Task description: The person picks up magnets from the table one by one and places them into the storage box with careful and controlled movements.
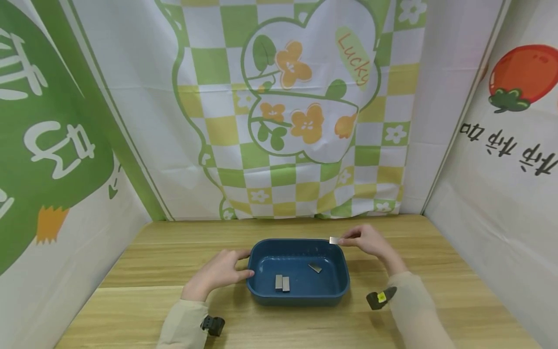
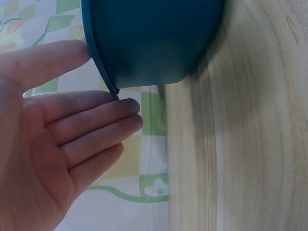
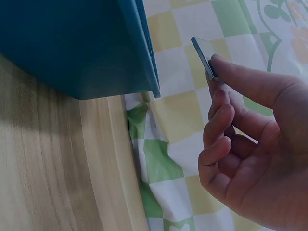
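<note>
A blue rectangular basin (image 1: 301, 300) with rounded corners stands on the table. Two small silver metal blocks (image 1: 279, 282) lie side by side in its front left part, and another metal block (image 1: 315, 268) lies tilted at the right. My left hand (image 1: 222, 269) touches the basin's left rim; the left wrist view shows its fingers (image 2: 91, 120) nearly straight. Above the basin's back right corner, my right hand (image 1: 367, 241) pinches a thin, flat metal block (image 1: 334, 240) between thumb and forefinger. The right wrist view shows this block (image 3: 202, 57) apart from the rim.
The wooden table (image 1: 174, 242) reaches back to a hanging checked cloth (image 1: 305, 189). Printed cloth walls (image 1: 488, 213) close in both sides. A small dark device is strapped on each wrist, the left one (image 1: 213, 325) near the table's front.
</note>
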The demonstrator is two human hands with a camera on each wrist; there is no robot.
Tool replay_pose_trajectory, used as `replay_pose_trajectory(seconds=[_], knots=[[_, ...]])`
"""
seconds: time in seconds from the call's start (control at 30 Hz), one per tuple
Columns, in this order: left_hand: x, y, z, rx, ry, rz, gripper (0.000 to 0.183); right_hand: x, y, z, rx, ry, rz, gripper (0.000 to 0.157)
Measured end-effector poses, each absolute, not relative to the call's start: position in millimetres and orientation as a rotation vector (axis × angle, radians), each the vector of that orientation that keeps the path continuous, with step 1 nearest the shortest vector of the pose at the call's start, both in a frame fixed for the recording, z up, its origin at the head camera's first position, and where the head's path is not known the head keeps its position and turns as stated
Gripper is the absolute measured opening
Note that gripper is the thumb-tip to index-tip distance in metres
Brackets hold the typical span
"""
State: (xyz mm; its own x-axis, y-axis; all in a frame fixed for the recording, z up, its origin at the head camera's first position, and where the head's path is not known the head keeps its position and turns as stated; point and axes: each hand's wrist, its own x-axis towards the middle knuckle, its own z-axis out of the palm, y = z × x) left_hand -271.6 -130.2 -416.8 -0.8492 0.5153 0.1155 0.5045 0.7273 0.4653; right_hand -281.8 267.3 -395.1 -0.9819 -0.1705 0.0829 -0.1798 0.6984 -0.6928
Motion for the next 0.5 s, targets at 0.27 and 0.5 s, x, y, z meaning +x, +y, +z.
replay_pose_trajectory(seconds=[0.27,0.5], knots=[[-272.2,-130.8,-416.8,0.86,2.902,0.767,0.052,-287.1,260.6,-394.6,0.316,-2.919,1.127,0.028],[-272.3,-131.0,-417.0,0.857,2.894,0.762,0.053,-292.3,253.7,-392.7,0.357,-2.928,1.163,0.026]])
